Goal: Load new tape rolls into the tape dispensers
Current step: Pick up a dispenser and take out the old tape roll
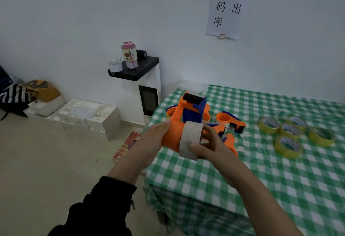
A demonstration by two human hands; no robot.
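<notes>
Grey tape roll (190, 140) against hub of orange dispenser (172, 135)

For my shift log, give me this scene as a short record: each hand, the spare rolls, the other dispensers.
Left hand: holds the orange dispenser by its body
Right hand: grips a pale roll against the dispenser's side
Spare rolls: five yellow tape rolls on the checked table, to the right
Other dispensers: at least two, lying on the table beyond the hands
</notes>
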